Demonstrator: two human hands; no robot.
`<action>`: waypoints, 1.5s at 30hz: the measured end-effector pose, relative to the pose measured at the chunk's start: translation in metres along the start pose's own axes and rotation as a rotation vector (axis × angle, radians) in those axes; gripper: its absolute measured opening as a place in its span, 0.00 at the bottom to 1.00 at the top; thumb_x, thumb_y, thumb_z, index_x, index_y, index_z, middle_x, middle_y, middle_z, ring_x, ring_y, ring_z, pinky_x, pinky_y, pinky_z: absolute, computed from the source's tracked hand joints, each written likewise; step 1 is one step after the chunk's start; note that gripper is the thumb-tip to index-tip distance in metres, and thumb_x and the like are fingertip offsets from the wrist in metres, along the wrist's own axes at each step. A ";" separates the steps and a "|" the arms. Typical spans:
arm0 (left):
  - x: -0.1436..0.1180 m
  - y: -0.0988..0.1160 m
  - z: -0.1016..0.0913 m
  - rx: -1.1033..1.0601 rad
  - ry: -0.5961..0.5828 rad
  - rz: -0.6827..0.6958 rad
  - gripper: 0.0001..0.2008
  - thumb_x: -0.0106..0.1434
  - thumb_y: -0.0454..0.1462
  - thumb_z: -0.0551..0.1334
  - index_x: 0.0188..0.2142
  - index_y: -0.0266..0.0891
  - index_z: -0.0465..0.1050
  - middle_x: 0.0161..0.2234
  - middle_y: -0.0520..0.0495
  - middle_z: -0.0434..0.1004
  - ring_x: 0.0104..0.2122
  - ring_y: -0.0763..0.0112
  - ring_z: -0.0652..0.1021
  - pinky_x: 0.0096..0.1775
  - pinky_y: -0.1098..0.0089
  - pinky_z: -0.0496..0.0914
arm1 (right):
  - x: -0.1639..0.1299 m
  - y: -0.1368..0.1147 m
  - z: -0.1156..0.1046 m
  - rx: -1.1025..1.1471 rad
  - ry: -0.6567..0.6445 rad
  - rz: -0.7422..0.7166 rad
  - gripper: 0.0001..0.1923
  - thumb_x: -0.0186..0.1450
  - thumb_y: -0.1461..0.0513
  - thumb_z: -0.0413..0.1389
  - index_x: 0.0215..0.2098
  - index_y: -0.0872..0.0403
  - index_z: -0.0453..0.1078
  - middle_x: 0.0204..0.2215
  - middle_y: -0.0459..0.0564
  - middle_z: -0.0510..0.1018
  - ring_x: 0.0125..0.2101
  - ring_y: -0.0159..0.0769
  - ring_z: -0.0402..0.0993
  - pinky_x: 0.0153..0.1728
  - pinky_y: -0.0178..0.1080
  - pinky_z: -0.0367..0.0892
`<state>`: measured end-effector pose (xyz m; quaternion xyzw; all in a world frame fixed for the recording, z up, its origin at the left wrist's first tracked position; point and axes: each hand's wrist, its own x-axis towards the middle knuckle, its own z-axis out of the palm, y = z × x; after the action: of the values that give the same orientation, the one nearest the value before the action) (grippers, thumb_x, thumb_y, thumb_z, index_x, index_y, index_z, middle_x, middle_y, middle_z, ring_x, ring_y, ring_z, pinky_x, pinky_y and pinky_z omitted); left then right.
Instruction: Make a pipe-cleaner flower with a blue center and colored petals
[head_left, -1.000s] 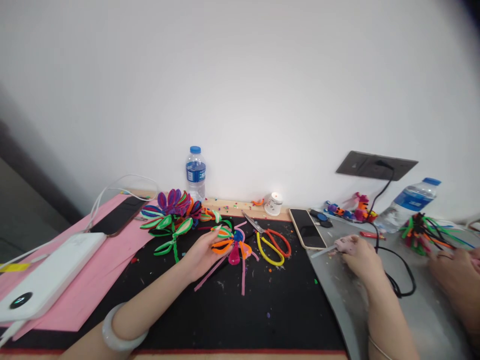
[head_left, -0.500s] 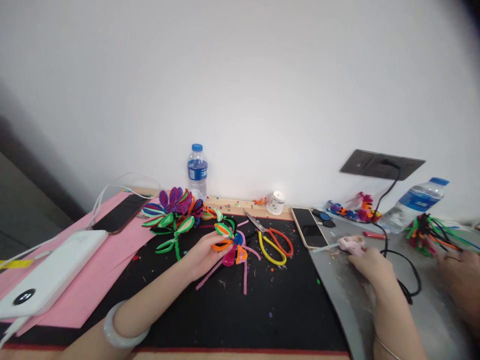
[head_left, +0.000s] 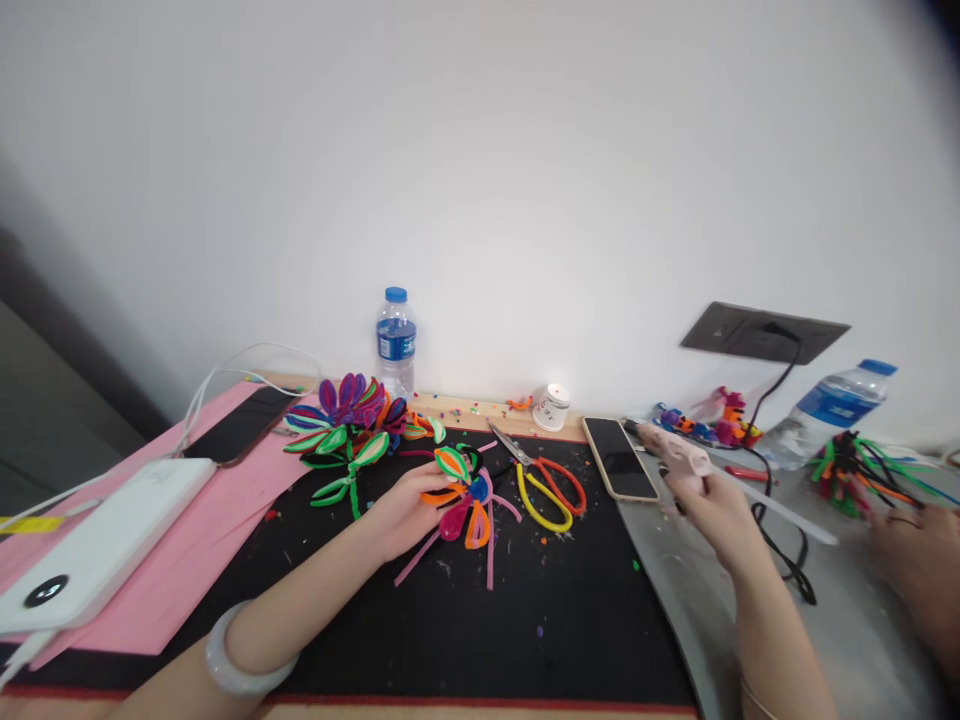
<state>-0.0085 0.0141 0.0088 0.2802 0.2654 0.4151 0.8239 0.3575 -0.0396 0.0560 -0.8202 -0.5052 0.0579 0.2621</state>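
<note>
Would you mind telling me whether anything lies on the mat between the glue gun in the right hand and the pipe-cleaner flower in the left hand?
Yes. The scissors lie on the black mat between the glue gun in the right hand and the flower held by the left hand. A phone also lies there, beside the gun.

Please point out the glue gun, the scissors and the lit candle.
glue gun [head_left: 679,456]: head view, on its pink body above the right hand.
scissors [head_left: 546,488]: head view, on the yellow and orange handles.
candle [head_left: 553,406]: head view, on its white cup.
</note>
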 end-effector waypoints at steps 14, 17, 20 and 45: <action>-0.001 -0.002 0.003 0.035 -0.004 0.015 0.07 0.51 0.26 0.62 0.31 0.34 0.73 0.35 0.44 0.76 0.38 0.69 0.75 0.44 0.71 0.67 | -0.021 -0.099 0.046 0.506 -0.743 -0.337 0.07 0.57 0.60 0.51 0.27 0.57 0.62 0.15 0.41 0.65 0.15 0.24 0.55 0.16 0.28 0.52; -0.001 -0.003 0.001 0.021 0.020 -0.025 0.07 0.50 0.26 0.62 0.30 0.34 0.73 0.33 0.45 0.75 0.37 0.70 0.75 0.43 0.71 0.67 | -0.024 -0.101 0.059 0.498 -0.784 -0.326 0.07 0.56 0.60 0.51 0.27 0.57 0.62 0.15 0.41 0.65 0.14 0.23 0.55 0.15 0.28 0.51; -0.001 -0.004 0.001 0.032 0.073 -0.050 0.08 0.49 0.26 0.62 0.30 0.34 0.72 0.33 0.46 0.75 0.37 0.70 0.75 0.43 0.71 0.67 | -0.028 -0.099 0.063 0.479 -0.796 -0.321 0.08 0.56 0.60 0.51 0.27 0.58 0.64 0.14 0.41 0.64 0.14 0.23 0.55 0.15 0.28 0.52; -0.004 -0.015 0.009 0.316 -0.032 0.048 0.19 0.49 0.30 0.65 0.42 0.36 0.66 0.38 0.44 0.75 0.41 0.65 0.75 0.44 0.67 0.66 | -0.034 -0.090 0.065 0.433 -0.769 -0.515 0.13 0.59 0.63 0.49 0.41 0.57 0.68 0.18 0.41 0.64 0.18 0.25 0.55 0.18 0.28 0.52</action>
<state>0.0033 0.0008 0.0060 0.4193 0.3074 0.3832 0.7634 0.2452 -0.0129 0.0384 -0.5154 -0.7274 0.3922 0.2268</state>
